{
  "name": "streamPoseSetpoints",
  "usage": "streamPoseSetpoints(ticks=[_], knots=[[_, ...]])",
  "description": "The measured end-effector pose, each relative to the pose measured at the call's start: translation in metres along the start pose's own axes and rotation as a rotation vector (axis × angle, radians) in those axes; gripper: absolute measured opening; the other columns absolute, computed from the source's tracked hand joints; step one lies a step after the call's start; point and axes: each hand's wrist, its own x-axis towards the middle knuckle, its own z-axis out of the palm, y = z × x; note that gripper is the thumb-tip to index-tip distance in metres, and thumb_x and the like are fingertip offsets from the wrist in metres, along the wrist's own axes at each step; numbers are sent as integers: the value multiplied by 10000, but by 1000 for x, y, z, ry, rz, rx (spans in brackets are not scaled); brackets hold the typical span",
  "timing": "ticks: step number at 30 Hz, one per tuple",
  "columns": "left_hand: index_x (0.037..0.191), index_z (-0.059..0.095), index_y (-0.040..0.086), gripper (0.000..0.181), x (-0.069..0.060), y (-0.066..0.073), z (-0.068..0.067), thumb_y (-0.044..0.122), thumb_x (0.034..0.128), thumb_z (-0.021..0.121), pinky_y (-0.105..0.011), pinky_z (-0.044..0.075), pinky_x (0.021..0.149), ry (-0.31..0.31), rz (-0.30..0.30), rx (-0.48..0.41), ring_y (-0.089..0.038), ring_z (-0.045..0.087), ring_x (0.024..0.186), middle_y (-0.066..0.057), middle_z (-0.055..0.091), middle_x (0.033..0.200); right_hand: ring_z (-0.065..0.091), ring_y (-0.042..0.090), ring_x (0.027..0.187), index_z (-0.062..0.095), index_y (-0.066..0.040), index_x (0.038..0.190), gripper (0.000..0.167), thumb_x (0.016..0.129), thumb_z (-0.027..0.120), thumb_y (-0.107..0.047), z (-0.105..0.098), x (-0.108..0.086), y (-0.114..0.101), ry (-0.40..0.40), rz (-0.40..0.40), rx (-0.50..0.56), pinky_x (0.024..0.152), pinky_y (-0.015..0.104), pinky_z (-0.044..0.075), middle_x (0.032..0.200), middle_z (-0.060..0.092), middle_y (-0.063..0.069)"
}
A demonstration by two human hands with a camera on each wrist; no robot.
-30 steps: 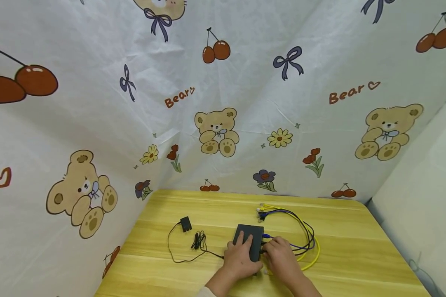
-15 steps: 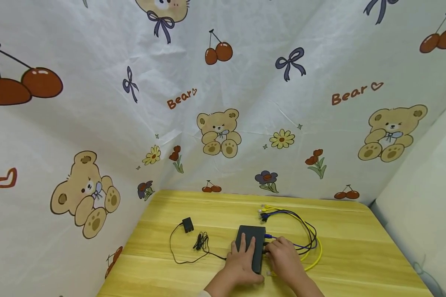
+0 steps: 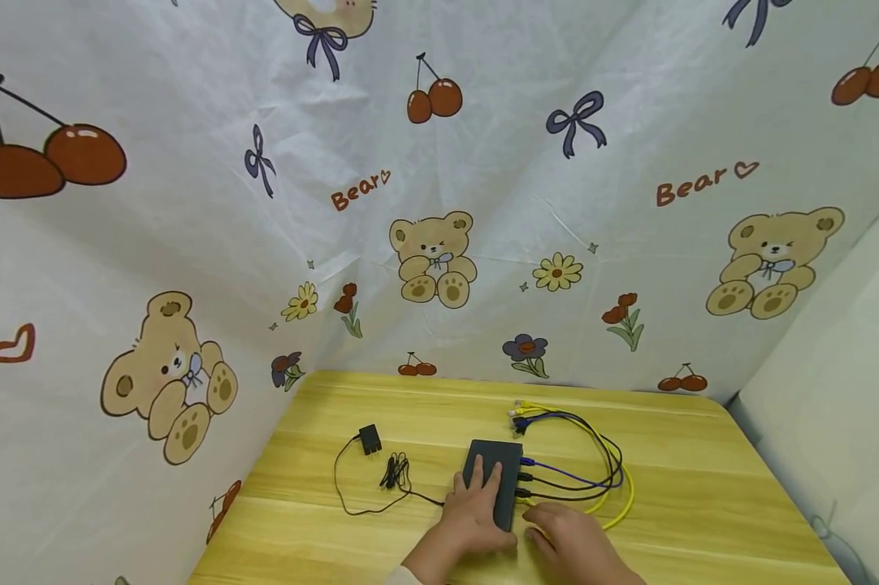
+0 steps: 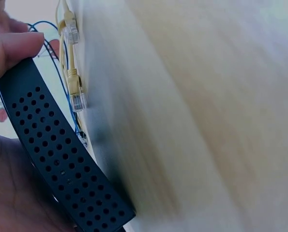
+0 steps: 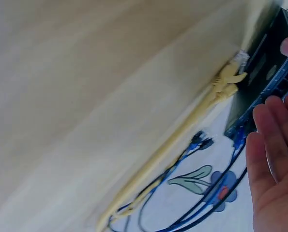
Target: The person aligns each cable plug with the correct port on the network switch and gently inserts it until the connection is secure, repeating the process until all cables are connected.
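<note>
A flat black network switch [image 3: 500, 457] rests on the table. My left hand [image 3: 472, 513] lies over it, fingers spread straight on the top and thumb at the near end. One blue cable [image 3: 565, 472] and two black cables [image 3: 560, 486] are plugged into its right side. My right hand [image 3: 577, 538] is just right of the switch's near end, and no thing shows in its fingers. Beside it, the clear plugs of loose yellow cables [image 5: 182, 128] lie on the table. In the left wrist view, two yellow cable plugs [image 4: 76, 99] show past the switch's perforated side.
A black power adapter [image 3: 370, 439] lies on the left, its bundled cord [image 3: 396, 471] running toward the switch. The cables' other plugs [image 3: 520, 414] lie loose behind the switch. A printed cloth [image 3: 483, 162] hangs behind the wooden table [image 3: 688, 471].
My right hand has let go of the nearer black cable's plug, which stays in the switch, and has moved toward me. My left hand stays on the switch.
</note>
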Motion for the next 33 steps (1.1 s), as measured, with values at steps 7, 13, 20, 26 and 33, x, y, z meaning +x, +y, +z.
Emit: streamPoseSetpoints(ticks=[7,13,20,26,33], knots=[[1597,222,343,1090,3,-2,2,562,709,816,-685,360,1010,-8,-11,-13,-541,212,1442,-85,103,1675,610,316,1219,645,-26,1322,444,934,687,-237,3,-6,12,-163,88,-43,941,486,516,1342,634,128],[1593,233,346,1084,4,-3,2,552,706,822,-686,359,1009,-9,-9,-22,-543,216,1439,-88,112,1674,565,378,1257,583,16,1362,523,956,651,-307,18,-4,21,-254,167,-27,1003,559,448,1362,603,174],[1589,250,346,1088,4,-1,4,555,694,833,-694,361,998,-8,-18,-38,-545,214,1439,-89,118,1673,645,345,1117,648,1,1272,430,946,672,-278,23,-3,21,-253,216,3,925,522,506,1230,677,138],[1587,266,331,1067,0,2,-3,527,705,833,-692,362,997,6,-11,-52,-545,211,1440,-98,129,1670,687,273,970,721,-71,1136,255,912,708,-193,17,-5,18,-155,205,-15,821,461,551,1077,726,49],[1587,261,340,1069,2,-1,1,535,705,834,-686,357,1006,0,-19,-52,-544,194,1447,-93,119,1673,630,158,803,745,-158,994,102,906,697,-139,22,-8,24,-127,119,-12,702,368,535,892,657,-83]])
